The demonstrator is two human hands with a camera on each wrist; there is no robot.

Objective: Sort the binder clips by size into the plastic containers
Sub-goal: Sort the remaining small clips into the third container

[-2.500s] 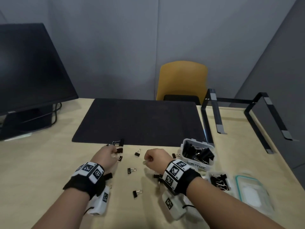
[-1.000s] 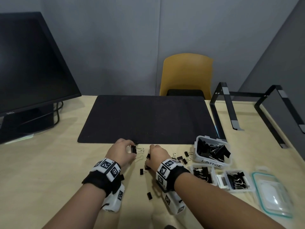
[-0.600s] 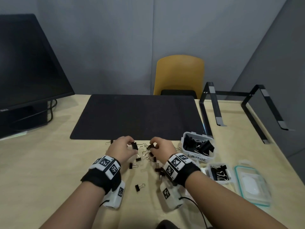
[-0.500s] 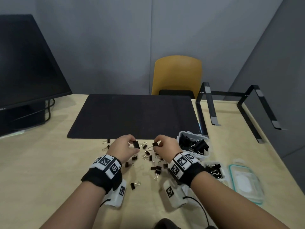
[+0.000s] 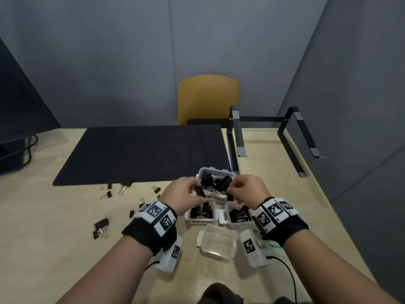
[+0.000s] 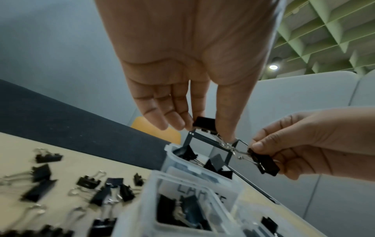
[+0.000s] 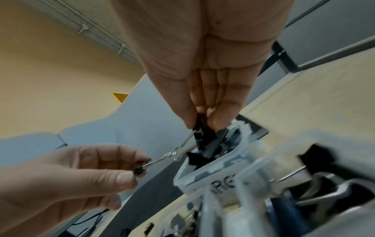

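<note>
My left hand (image 5: 196,191) pinches a black binder clip (image 6: 204,124) between thumb and fingers. In the same way my right hand (image 5: 232,190) pinches another black clip (image 7: 200,135). Their wire handles (image 6: 228,145) touch and look hooked together between the hands. Both hands hover over the clear container labelled LARGE (image 5: 215,171), which holds several big clips. In front of it stand two smaller containers (image 5: 189,216) (image 5: 235,224), each with black clips inside. A clear empty tub (image 5: 216,242) lies nearest me. Several loose clips (image 5: 104,195) are scattered on the table to the left.
A black desk mat (image 5: 142,154) lies behind the containers. There is a monitor (image 5: 22,102) at the far left and a black metal stand (image 5: 274,137) at the back right. A yellow chair (image 5: 207,97) stands beyond the table. A teal-rimmed lid (image 5: 272,245) peeks out under my right wrist.
Both hands have lifted from the pile of loose clips and moved right, over the LARGE container, each carrying a clip. The view has swung right with them.
</note>
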